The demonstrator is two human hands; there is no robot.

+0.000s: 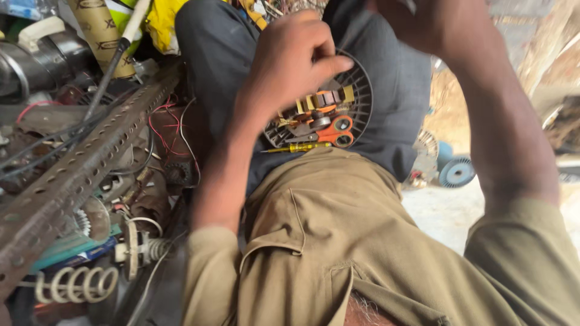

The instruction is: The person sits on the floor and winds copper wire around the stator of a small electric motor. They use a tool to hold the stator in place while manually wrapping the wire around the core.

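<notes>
Khaki trouser leg (338, 241) up close; left hand (290, 66) pinches the round black slotted fan part (362, 90); orange-handled scissors (335, 130) could slide off; right hand (435, 24) cropped, grip unreadable.

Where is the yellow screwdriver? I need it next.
In the head view, the yellow screwdriver lies at centre on the lap, just below the orange-handled scissors and round black grille, under the left hand.

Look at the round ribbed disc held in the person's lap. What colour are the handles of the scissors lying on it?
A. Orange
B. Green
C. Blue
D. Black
A: the scissors on the round ribbed disc have orange loop handles, just below the left hand and above a yellow-handled screwdriver.
</notes>
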